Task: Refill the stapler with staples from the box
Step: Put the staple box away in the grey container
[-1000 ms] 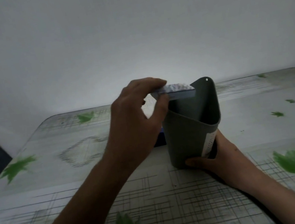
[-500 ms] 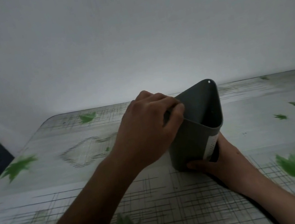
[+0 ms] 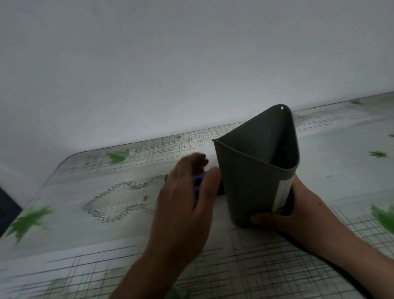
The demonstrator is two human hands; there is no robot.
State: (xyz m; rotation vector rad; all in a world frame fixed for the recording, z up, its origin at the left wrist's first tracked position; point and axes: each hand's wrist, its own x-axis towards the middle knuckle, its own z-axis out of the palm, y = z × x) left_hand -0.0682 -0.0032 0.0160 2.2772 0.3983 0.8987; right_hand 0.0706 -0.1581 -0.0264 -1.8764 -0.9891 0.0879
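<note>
left hand [image 3: 184, 203] dropped from bin [image 3: 253, 181], half-open over blurred purple object [image 3: 200, 182] | right hand [image 3: 298, 213] grips bin

Left hand [image 3: 186, 203] reaches forward, palm down, fingers loosely spread and curled, thumb out to the right, blurred. Right hand [image 3: 298, 213] sits low, thumb pointing left, fingers wrapped out of sight. Both forearms bare, angling in from the bottom corners.

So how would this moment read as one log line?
left hand: reaching purple object | right hand: steadying grey container | table
</note>
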